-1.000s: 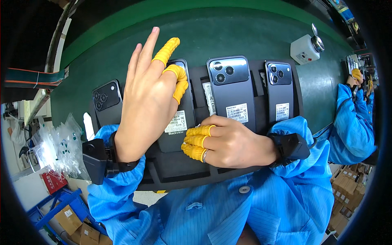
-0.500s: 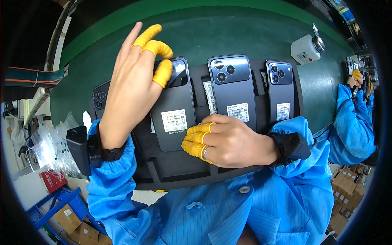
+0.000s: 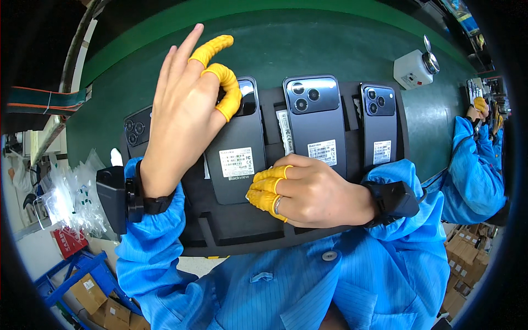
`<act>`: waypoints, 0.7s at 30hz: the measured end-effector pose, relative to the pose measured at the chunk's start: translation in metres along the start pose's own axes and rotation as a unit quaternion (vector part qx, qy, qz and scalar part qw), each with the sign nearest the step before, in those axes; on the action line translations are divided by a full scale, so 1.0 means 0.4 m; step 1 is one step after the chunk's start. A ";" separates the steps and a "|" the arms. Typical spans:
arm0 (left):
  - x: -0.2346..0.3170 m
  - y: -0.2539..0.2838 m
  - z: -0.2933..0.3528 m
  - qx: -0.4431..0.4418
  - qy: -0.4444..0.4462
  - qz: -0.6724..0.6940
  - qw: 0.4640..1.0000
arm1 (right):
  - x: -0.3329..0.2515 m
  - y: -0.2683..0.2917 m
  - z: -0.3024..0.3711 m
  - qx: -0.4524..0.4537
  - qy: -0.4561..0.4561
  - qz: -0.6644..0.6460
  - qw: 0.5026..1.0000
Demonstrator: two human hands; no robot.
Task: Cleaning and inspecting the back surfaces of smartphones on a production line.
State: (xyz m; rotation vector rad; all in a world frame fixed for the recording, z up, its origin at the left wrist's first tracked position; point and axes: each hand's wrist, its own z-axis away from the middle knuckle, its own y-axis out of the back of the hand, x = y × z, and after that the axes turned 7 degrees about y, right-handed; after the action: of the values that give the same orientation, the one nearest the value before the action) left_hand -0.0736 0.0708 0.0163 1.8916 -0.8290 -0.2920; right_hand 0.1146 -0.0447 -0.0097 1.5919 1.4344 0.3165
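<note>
A dark grey smartphone lies back up in a black foam tray, with a white label on its lower half. Over its camera end, my left hand bends the yellow-cotted index finger and thumb together; the other fingers stretch away. Whatever sits between those tips is too small to make out. At the phone's lower right corner, my right hand has its yellow-cotted fingers bunched against the edge, thumb hidden. To the right lie a second smartphone and a third; another smartphone is partly behind my left wrist.
A white dispenser bottle with a raised metal lid stands on the green table at the far right. Clear plastic bags hang at the left edge. A co-worker's blue sleeve shows on the right. Cartons are stacked below.
My left hand has shifted slightly right, its index finger curling down to the thumb and its middle finger stretching out. My right hand stays at the phone's corner.
</note>
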 end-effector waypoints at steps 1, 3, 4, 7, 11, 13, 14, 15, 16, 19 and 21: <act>-0.004 -0.001 -0.001 0.018 -0.001 0.014 1.000 | -0.003 0.002 0.000 0.000 0.000 -0.001 1.000; -0.013 -0.002 -0.004 0.021 0.008 0.020 1.000 | -0.006 0.008 -0.002 -0.017 -0.012 0.009 1.000; -0.018 -0.002 -0.006 0.025 0.017 0.028 0.999 | -0.005 0.006 -0.004 -0.016 -0.011 0.009 1.000; -0.067 -0.009 -0.015 0.112 0.054 0.007 0.992 | -0.002 0.002 -0.007 -0.009 -0.008 0.002 1.000; -0.110 0.008 -0.023 0.222 0.188 0.276 0.916 | -0.005 0.003 -0.008 0.006 -0.016 -0.001 1.000; -0.105 0.032 -0.019 0.223 0.213 0.336 0.890 | -0.004 0.008 -0.008 -0.003 -0.015 -0.002 1.000; -0.101 0.040 -0.011 0.211 0.233 0.339 0.887 | -0.004 0.011 -0.005 -0.009 -0.011 0.001 1.000; -0.095 0.050 -0.012 0.212 0.232 0.338 0.887 | -0.005 0.013 -0.004 -0.015 -0.006 0.005 1.000; -0.084 0.062 -0.017 0.186 0.240 0.367 0.880 | -0.002 0.011 -0.001 -0.014 -0.006 0.006 1.000; -0.047 0.086 -0.027 0.109 0.265 0.405 0.868 | 0.007 0.007 0.003 0.017 -0.007 -0.005 1.000; -0.012 0.086 -0.037 0.040 0.308 0.428 0.849 | 0.013 0.016 0.003 0.055 -0.008 -0.010 0.998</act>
State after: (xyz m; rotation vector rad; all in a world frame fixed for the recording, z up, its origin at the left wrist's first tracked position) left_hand -0.0835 0.0754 0.0524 1.3599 -1.1254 0.8699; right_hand 0.1211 -0.0400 -0.0073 1.6646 1.4760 0.2164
